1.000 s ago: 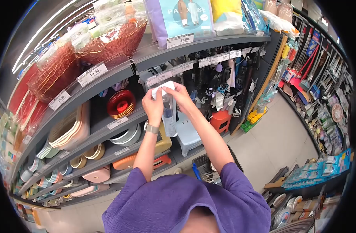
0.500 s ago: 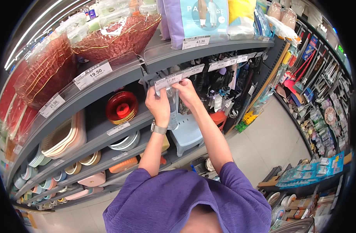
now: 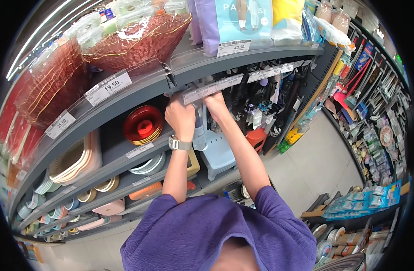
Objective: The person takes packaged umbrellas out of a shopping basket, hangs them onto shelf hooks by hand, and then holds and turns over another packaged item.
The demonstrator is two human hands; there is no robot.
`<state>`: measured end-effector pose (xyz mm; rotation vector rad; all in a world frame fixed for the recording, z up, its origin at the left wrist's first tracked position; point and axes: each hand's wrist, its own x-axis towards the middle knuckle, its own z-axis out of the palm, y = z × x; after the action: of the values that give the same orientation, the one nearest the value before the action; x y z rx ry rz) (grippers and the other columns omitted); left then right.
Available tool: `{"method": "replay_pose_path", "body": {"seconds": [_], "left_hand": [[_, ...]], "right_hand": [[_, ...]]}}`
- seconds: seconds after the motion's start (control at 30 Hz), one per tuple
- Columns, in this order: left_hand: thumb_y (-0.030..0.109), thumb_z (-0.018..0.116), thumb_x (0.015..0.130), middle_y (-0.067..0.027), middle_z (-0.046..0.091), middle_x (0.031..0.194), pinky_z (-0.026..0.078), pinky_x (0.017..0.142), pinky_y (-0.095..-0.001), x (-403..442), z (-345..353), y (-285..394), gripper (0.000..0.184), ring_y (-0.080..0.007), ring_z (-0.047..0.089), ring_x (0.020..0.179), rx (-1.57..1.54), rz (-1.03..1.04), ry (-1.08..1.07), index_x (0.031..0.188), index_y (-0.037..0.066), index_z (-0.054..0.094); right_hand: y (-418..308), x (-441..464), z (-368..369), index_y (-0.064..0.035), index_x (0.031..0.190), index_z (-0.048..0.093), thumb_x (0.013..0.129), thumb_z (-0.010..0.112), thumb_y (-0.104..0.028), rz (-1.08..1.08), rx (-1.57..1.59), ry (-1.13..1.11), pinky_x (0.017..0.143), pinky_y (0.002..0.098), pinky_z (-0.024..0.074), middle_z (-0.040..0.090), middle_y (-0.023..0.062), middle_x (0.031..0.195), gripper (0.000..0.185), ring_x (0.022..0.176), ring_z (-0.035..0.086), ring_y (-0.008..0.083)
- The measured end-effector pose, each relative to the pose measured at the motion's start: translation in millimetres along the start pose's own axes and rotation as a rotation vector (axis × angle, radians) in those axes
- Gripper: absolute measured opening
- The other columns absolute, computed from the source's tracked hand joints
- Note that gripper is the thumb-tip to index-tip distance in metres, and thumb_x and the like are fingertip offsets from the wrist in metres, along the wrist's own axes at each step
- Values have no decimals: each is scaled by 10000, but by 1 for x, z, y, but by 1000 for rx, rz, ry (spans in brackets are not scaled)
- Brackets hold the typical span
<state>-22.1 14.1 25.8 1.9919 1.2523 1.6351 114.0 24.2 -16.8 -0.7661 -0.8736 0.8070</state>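
Note:
My left hand [image 3: 180, 118] is raised under the curved upper shelf, its fingers curled and their tips behind a price-label strip [image 3: 206, 91]. Close on the right, my right hand [image 3: 215, 106] reaches behind the same strip, its fingers bent and partly covered by it. Whatever the fingers grip there is hidden. Between my wrists hangs a clear plastic package [image 3: 200, 134]; I cannot make out what it contains. A metal-banded watch [image 3: 180, 143] is on my left wrist. Below the hands stands a light blue plastic stool [image 3: 217, 152].
Red glass bowls [image 3: 139, 43] and bagged goods [image 3: 244, 25] sit on the shelf [image 3: 243, 58] above. Stacked red dishes [image 3: 143, 125] are at left. Black packaged items [image 3: 272, 97] hang at right, above an orange stool [image 3: 255, 139]. Hanging tools [image 3: 374, 95] line the far rack.
Both hands have moved from the strip's lower front edge to behind it, hiding more of the fingers. The left hand has turned and shifted slightly left. The view has shifted slightly.

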Motion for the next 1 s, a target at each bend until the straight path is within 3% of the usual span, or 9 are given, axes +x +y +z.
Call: {"method": "replay_pose_path", "body": {"seconds": [0.1,0.17,0.2,0.4,0.5,0.6,0.73,0.9,1.0], "left_hand": [[276,685,860,-193,712,832,543,715,-510,16,4,-8,207,-422,686,812,283,30,29,968,101,714],[213,679,833,-194,704,830,541,687,-504,19,10,-20,212,-419,678,772,310,89,40,1005,90,688],[151,673,806,-195,696,828,540,658,-498,19,12,-25,246,-417,671,733,335,150,56,1041,78,662],[256,648,929,-155,713,839,515,629,-497,-1,-21,-3,203,-394,680,735,301,49,38,1029,81,628],[245,661,933,-82,711,884,500,614,-447,-22,-36,5,221,-312,673,676,200,39,12,1060,67,628],[227,654,948,-67,700,847,476,563,-401,-57,-52,12,165,-244,653,620,254,97,-115,1006,74,639],[249,682,934,-70,716,770,475,513,-377,-133,-49,-10,160,-246,650,555,136,235,-452,922,89,679],[256,685,909,-124,699,699,518,566,-426,-228,-13,-34,213,-326,688,659,94,87,-1098,828,60,677],[248,684,907,-132,703,715,532,596,-428,-268,21,-53,211,-334,691,670,35,113,-1260,833,50,676]], "right_hand": [[0,14,15,-12,1120,663,819,715,-26,-212,-311,212,898,336,492,705,74,1058,306,984,639,190],[-2,16,17,3,1111,657,803,723,-45,-528,-703,247,863,355,502,706,136,1019,318,944,649,239],[-1,13,18,3,1111,657,803,723,-45,-527,-699,248,863,355,502,706,136,1019,318,944,649,239],[-17,-36,22,43,1007,633,824,728,-96,-185,-655,362,794,393,501,675,185,955,248,853,631,316],[-21,-67,15,29,912,616,870,692,-78,-615,-773,459,682,379,477,618,102,858,138,754,595,279],[-22,-124,-18,14,941,635,876,680,-25,-520,-798,302,659,312,471,643,94,856,88,728,597,193],[-10,-225,-66,-24,964,659,894,682,-52,-284,-826,269,589,305,471,657,88,806,79,688,621,213],[55,-403,-164,6,967,661,895,650,-100,304,-938,438,671,417,529,692,218,863,128,782,681,382],[80,-521,-203,15,927,665,893,646,-128,524,-1019,671,654,411,523,682,212,762,149,684,680,347]]}}
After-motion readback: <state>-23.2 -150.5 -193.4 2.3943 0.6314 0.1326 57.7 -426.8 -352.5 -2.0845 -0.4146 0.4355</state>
